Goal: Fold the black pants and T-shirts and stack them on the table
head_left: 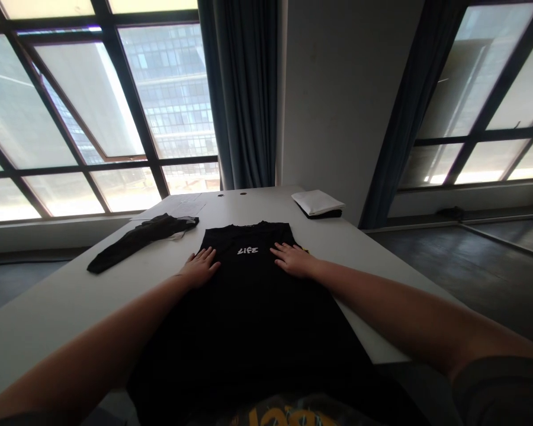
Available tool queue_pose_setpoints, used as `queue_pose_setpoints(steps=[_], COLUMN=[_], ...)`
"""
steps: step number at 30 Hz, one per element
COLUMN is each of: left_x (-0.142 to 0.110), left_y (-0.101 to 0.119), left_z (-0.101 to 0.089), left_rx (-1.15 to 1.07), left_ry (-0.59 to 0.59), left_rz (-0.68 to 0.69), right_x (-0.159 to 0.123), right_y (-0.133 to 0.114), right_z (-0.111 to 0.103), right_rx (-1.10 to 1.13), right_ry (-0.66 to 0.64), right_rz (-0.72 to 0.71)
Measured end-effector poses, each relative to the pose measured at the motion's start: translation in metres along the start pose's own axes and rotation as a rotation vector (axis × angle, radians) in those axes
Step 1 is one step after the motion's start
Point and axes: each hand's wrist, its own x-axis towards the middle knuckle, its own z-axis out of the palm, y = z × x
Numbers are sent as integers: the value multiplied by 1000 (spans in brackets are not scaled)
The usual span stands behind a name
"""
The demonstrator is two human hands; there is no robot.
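Head view: the fingers [208, 253] of both hands are spread flat, gripping nothing, with left hand [199, 269] and right hand [294, 260] on opposite sides of the black shirt [257, 302], flanking its white print [247, 251]. Even, outward palm pressure should smooth without bunching. The shirt lies on the counter [80, 313], neckline [247, 225] pointing to the far end, long axis running from near edge to far.

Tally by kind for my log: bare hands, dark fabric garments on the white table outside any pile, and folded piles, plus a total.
Bare hands: 2 (left hand, right hand)
Dark fabric garments: 2 (flat black shirt with white print, long crumpled black garment)
Folded piles: 1 (white-over-black pile, taken as one)
Total: 5
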Motion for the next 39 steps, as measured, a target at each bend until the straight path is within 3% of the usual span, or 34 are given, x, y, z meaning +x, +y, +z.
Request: queue_pose_setpoints(steps=[6, 10, 14, 18, 22, 31, 39], left_x=[-4, -12, -17, -17, -16, -12, 16], left_y=[8, 10, -7, -32, -45, -52, -57], left_z=[-7, -17, -32, -40, -39, -31, -19], left_rx=[9, 13, -1, -40, -95, -151, -156], left_ry=[4, 71, 135, 77, 34, 93, 189], left_rz=[36, -7, -108, -130, -104, -86, -119], right_x=[8, 1, -8, -15, -19, -13, 15], right_y=[-1, -1, 17, 45, 57, 58, 65], right_z=[2, -3, -14, -17, -11, -13, -8], right_rx=[-5, -21, -14, -16, 12, 89, 97], right_ry=[16, 75, 287, 282, 236, 274, 325], right_rz=[-4, -21, 59, 199, 218, 203, 238])
